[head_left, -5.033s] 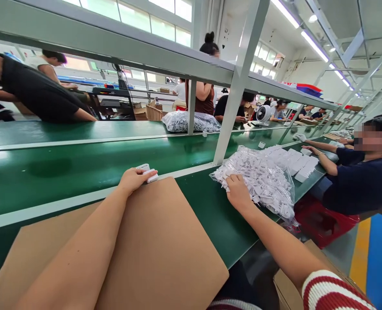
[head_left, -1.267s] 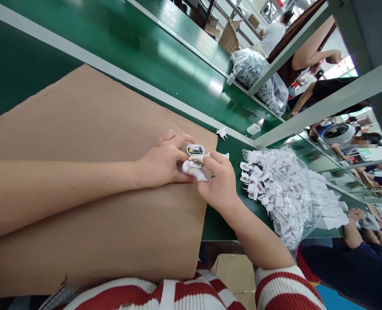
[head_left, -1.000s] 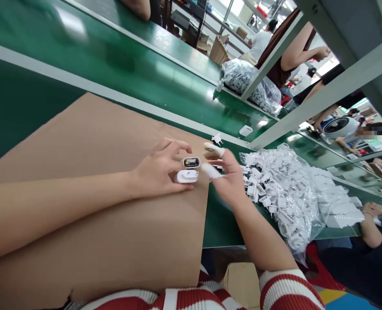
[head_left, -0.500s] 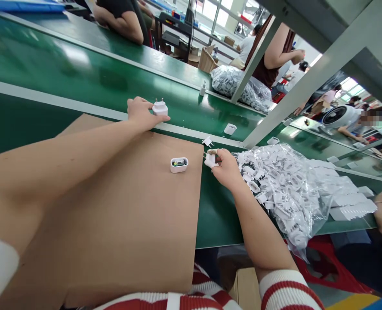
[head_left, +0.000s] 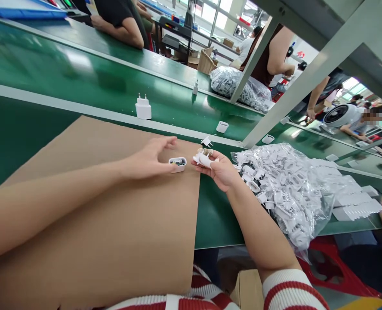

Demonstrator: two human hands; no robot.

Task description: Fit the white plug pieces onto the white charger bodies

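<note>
My left hand [head_left: 152, 159] reaches over the brown cardboard [head_left: 129, 224], fingers apart, its thumb close to an open white charger housing [head_left: 177, 165] with circuit parts showing inside. Whether the thumb touches the housing I cannot tell. In my right hand [head_left: 221, 170] is a white plug cover [head_left: 204, 160] with its inner side and metal parts turned up, held just past the cardboard's right edge. Another plug cover with pins [head_left: 207, 141] lies just beyond that hand. A closed white charger [head_left: 143, 107] stands upright, pins up, on the green belt [head_left: 103, 82].
At right a clear plastic bag [head_left: 284, 189] spills many white plug parts, with white trays [head_left: 355, 202] beside it. Further housings [head_left: 222, 126] and a charger [head_left: 195, 88] sit on the belt. A slanted metal post [head_left: 294, 82] rises at right. Several people work beyond.
My left hand has let go of the closed charger, which stands on the belt and has shifted left. That hand came back toward the open housing. My right hand turned the plug cover over.
</note>
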